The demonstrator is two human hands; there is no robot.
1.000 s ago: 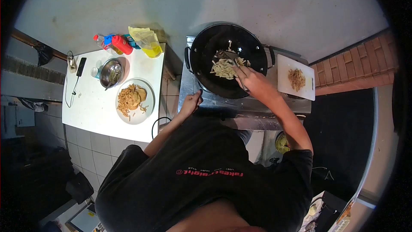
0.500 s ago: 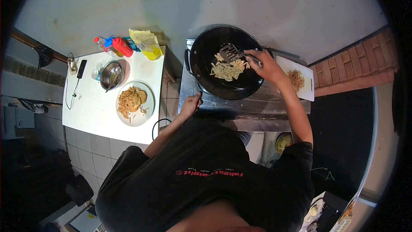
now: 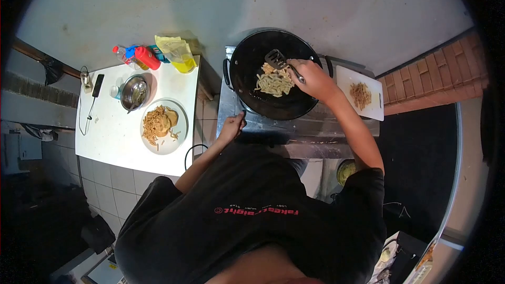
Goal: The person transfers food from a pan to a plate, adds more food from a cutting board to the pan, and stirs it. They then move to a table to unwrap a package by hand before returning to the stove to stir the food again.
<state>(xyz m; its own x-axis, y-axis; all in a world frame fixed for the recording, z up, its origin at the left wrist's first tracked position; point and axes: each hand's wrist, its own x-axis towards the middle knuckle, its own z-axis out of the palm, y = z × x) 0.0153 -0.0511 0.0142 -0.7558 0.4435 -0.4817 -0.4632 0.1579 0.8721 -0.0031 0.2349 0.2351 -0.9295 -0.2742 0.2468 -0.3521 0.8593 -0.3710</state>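
Note:
A black wok (image 3: pixel 284 106) sits on the steel stove (image 3: pixel 223 106), with pale greenish and light-brown strips of food (image 3: pixel 273 83) heaped in its middle. My right hand (image 3: pixel 314 80) is wrapped round the handle of a dark slotted spatula (image 3: pixel 275 59). The spatula's blade is inside the wok, at the upper edge of the strips. My left hand (image 3: pixel 231 128) is closed at the stove's front edge, below the wok. A small dark piece shows at its fingertips, but I cannot make out what it is.
On the white table (image 3: pixel 108 139) at left stand a plate of fried food (image 3: pixel 184 131), a metal bowl (image 3: pixel 125 94), a red squeeze bottle (image 3: pixel 147 58) and a yellow pouch (image 3: pixel 181 55). Right of the wok lies a white cutting board (image 3: pixel 373 108) bearing brown strips (image 3: pixel 361 96).
My right hand and the spatula have shifted slightly left, and the blade has turned and moved up off the strips. My left hand keeps its place at the stove's edge.

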